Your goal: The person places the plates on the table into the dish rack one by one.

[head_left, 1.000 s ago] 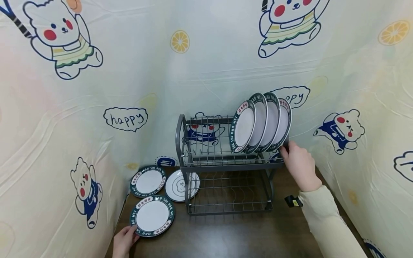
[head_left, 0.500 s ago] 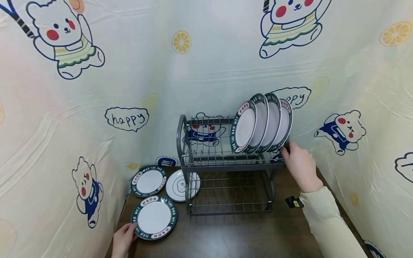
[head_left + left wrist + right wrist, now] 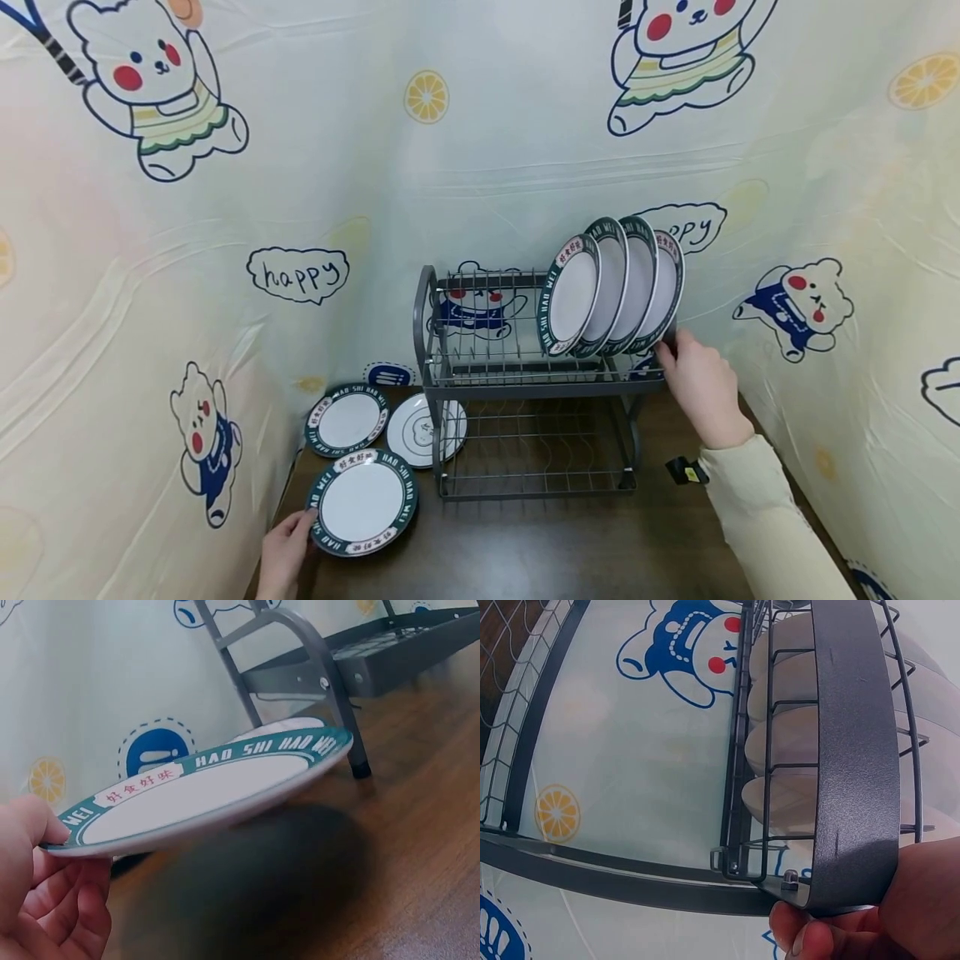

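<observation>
My left hand (image 3: 286, 548) pinches the left rim of a white plate (image 3: 362, 502) with a green lettered border. In the left wrist view the thumb lies on top of the rim and fingers are curled below; the plate is tilted and raised off the table, its shadow underneath. My right hand (image 3: 705, 392) grips the right end of the grey two-tier dish rack (image 3: 525, 390). The right wrist view shows fingers curled round the rack's flat side frame (image 3: 855, 750). Several matching plates (image 3: 570, 293) stand on edge at the right of the upper tier.
Behind the held plate, a green-rimmed plate (image 3: 348, 421) lies on the brown table (image 3: 525, 550). A white plate (image 3: 411, 429) beside it is partly behind the rack's left leg. Patterned cloth (image 3: 315, 167) hangs round the back and sides.
My left hand has raised the plate off the table and shifted it slightly right. My right hand stays on the rack; the view has drifted slightly.
</observation>
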A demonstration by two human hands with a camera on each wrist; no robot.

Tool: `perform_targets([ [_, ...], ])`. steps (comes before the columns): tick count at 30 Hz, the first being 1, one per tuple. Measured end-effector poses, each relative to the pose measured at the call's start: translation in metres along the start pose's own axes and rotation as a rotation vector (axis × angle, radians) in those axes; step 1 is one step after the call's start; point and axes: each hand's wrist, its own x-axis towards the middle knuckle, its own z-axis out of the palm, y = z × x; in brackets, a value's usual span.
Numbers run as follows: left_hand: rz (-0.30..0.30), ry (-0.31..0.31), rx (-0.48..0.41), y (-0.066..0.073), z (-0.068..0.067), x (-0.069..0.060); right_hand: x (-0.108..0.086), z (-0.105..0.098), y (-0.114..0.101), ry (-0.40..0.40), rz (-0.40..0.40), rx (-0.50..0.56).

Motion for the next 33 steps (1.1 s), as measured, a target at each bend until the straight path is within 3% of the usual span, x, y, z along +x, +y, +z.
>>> perform_targets([
  [17, -0.013, -0.059, -0.059, 0.035, -0.012, -0.013, -0.001, 0.001, 0.000, -0.011, 0.006, 0.004],
  [24, -0.011, -0.063, -0.073, 0.058, -0.021, -0.022, -0.001, 0.001, 0.002, -0.005, 0.024, -0.003],
  [33, -0.032, -0.137, -0.136, 0.084, -0.036, -0.036, 0.000, 0.002, 0.002, -0.006, 0.024, -0.001],
])
